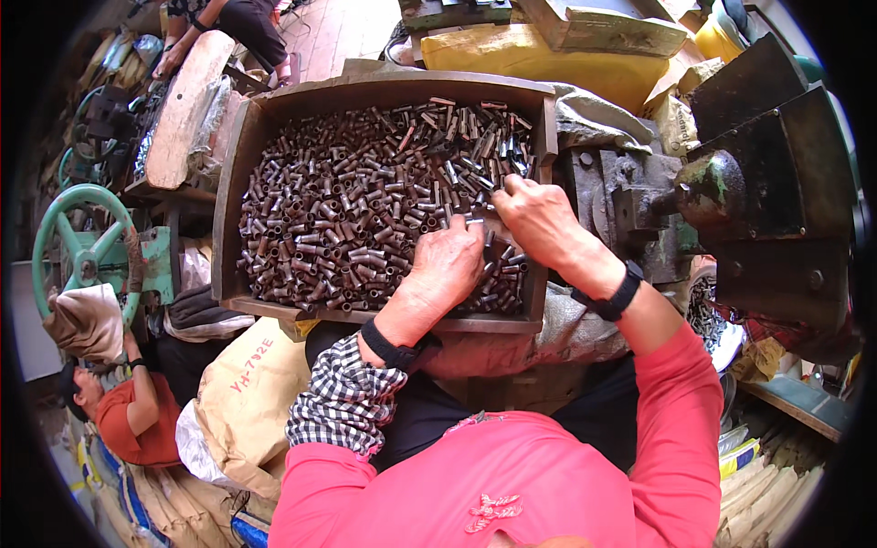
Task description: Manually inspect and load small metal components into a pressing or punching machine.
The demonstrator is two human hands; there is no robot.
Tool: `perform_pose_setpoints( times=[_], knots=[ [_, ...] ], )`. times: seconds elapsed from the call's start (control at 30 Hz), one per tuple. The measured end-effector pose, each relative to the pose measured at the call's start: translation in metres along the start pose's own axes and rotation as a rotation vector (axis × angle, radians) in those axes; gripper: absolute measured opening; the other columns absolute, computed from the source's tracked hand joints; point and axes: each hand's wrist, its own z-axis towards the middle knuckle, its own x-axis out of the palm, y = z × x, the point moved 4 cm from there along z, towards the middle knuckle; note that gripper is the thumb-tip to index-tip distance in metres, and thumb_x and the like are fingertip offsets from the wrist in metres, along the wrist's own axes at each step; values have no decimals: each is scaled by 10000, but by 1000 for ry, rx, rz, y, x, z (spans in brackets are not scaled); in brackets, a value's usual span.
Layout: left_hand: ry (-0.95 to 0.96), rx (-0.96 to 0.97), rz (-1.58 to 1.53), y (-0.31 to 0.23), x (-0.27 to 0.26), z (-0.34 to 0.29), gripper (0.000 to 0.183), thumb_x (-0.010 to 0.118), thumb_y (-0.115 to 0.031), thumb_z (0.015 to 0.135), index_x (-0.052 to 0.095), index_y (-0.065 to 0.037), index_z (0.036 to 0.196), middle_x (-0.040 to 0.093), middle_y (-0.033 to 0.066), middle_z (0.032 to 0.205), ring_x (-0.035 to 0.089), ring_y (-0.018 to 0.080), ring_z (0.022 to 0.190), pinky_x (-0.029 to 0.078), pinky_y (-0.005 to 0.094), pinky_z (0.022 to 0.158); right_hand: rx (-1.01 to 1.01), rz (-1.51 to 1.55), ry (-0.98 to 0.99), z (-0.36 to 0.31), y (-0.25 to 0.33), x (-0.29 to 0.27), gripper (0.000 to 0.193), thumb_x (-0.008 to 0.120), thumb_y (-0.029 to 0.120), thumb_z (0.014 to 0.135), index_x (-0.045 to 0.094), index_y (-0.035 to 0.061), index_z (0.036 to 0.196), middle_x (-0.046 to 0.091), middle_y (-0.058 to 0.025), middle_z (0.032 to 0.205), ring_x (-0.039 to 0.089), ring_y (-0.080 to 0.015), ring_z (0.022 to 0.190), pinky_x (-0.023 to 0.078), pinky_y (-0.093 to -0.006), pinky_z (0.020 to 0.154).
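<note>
"Brown wood forms the broad tray (229,201) in the middle. What fills it?"

"Short metal tubes (329,210), heaped nearly wall to wall, dark and brownish, with brighter, slimmer pieces toward the far right corner."

"And outside?"

"A green handwheel (89,267), to the left, well apart from the tray."

"Now the 2 hands. Where do they meet the heap?"

"On its right side. The left hand (446,265) comes in over the near wall; the right hand (545,222) reaches across the right wall, just beside the left. Most of the tubes lie to the left of both, and a smaller lot lies near the left hand, toward the near right corner."

"How do the grips stand?"

"Right: fingers curled, tips down among the pieces. The pads are hidden, so I cannot tell whether it has hold of any. Left: fingers bent and close together, with 1 shiny tube (474,221) right at the fingertips. Pinched or merely touched, I cannot tell."
</note>
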Motion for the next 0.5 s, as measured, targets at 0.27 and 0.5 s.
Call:
perform_pose_setpoints(
  times=[0.27,0.5],
  knots=[
    [-53,40,-22,5,-4,-6,192,619,-122,696,569,-2,838,547,194,902,623,339,718,512,431,637,-70,137,270,-22,21,-1,86,578,63,706,591,28,784,584,-131,823,633,-264,770,515,-358,631],
    [16,29,55,7,1,-4,172,605,-113,733,577,-9,867,549,177,900,624,312,795,509,416,668,-39,-12,205,-18,25,6,108,568,59,702,569,41,808,559,-103,828,613,-233,750,508,-327,595]
  ],
)
